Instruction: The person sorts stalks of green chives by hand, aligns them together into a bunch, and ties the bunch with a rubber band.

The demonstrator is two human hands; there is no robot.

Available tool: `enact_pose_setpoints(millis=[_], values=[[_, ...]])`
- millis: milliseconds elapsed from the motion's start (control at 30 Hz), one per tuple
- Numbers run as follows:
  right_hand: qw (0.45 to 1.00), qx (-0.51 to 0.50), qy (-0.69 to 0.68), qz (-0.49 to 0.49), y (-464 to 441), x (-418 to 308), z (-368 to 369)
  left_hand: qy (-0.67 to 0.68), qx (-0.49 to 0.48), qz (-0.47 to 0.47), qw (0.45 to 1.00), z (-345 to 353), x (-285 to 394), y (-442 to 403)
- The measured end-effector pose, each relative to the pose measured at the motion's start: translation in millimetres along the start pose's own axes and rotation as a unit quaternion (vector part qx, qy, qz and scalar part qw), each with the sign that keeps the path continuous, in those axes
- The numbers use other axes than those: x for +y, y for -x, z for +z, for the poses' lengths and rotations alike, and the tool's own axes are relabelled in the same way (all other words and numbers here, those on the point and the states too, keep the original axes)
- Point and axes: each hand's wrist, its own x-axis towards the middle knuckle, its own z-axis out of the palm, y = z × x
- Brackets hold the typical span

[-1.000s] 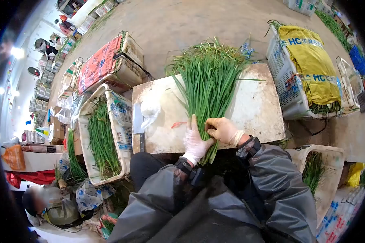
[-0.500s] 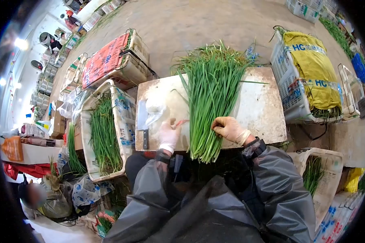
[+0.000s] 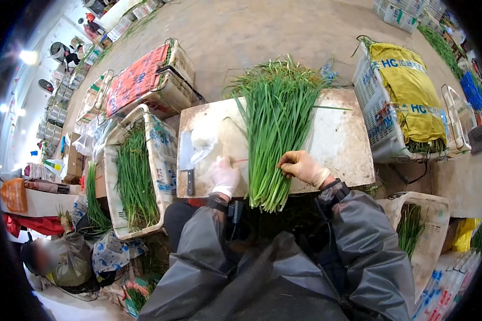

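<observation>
A large bunch of long green stalks (image 3: 278, 134) lies on the pale board (image 3: 344, 134), pale cut ends toward me and over the near edge. My right hand (image 3: 302, 168), gloved, is at the bunch's right side, thumb and fingertips pinched together; what they hold, if anything, is too small to name. Left of the bunch, my gloved left hand (image 3: 225, 175) is curled over the board, close to a thin red strip (image 3: 241, 160); whether it grips the strip is hidden. A knife (image 3: 190, 182) and a clear plastic bag (image 3: 202, 145) lie on the board's left part.
Crates with green stalks stand at left (image 3: 135, 182) and lower right (image 3: 427, 235). Behind are a crate under red cloth (image 3: 139, 80) and one under yellow cloth (image 3: 412, 91). At the lower left is another person (image 3: 37, 255). More stalks lie beyond the board.
My left hand has let go of the bunch and moved left to the red strip. My right hand has stayed by the bunch, whose lower ends have spread out.
</observation>
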Motion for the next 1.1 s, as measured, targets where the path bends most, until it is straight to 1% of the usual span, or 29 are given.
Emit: enact_pose_setpoints(millis=[67,167,267,367,467,567,667,767,867,900,967,1000,1033,1067,1100], values=[[0.997,-0.011,-0.065,0.035,1,1,-2,0.015,0.017,0.026,0.999,-1,-2,-1],[0.995,0.013,-0.083,0.057,5,-3,-4,0.061,-0.028,0.006,0.998,-18,8,-3],[0.99,0.008,-0.123,0.07,3,7,-7,0.092,0.018,0.041,0.995,-10,0,-5],[0.988,0.008,-0.138,0.072,4,5,-6,0.106,0.02,0.038,0.993,-3,-10,-8],[0.99,0.008,-0.127,0.068,2,7,-6,0.126,-0.007,0.027,0.992,12,-24,-12],[0.988,0.01,-0.133,0.071,3,6,-5,0.141,0.011,0.041,0.989,16,-29,-13],[0.988,0.011,-0.136,0.069,5,0,-5,0.146,0.007,-0.015,0.989,-6,-1,-3],[0.988,0.009,-0.139,0.072,5,0,-4,0.164,0.042,-0.01,0.986,11,-18,-9],[0.988,0.011,-0.138,0.073,5,-1,-4,0.201,0.011,-0.062,0.978,14,-16,-9],[0.988,0.012,-0.138,0.074,5,-2,-3,0.23,-0.014,-0.082,0.97,16,-17,-10],[0.992,0.016,-0.116,0.044,3,7,-3,0.209,-0.026,-0.056,0.976,20,-19,-11],[0.995,0.012,-0.091,0.023,2,9,-4,0.164,0.007,-0.037,0.986,28,-23,-8],[0.993,0.016,-0.109,0.035,3,4,-2,0.112,0.046,-0.023,0.992,45,-32,-6],[0.994,0.011,-0.101,0.03,7,-1,-2,0.21,0.028,0.014,0.977,75,-62,-16],[0.994,0.005,-0.105,0.041,4,-1,0,0.146,0.018,-0.036,0.988,50,-35,-6]])
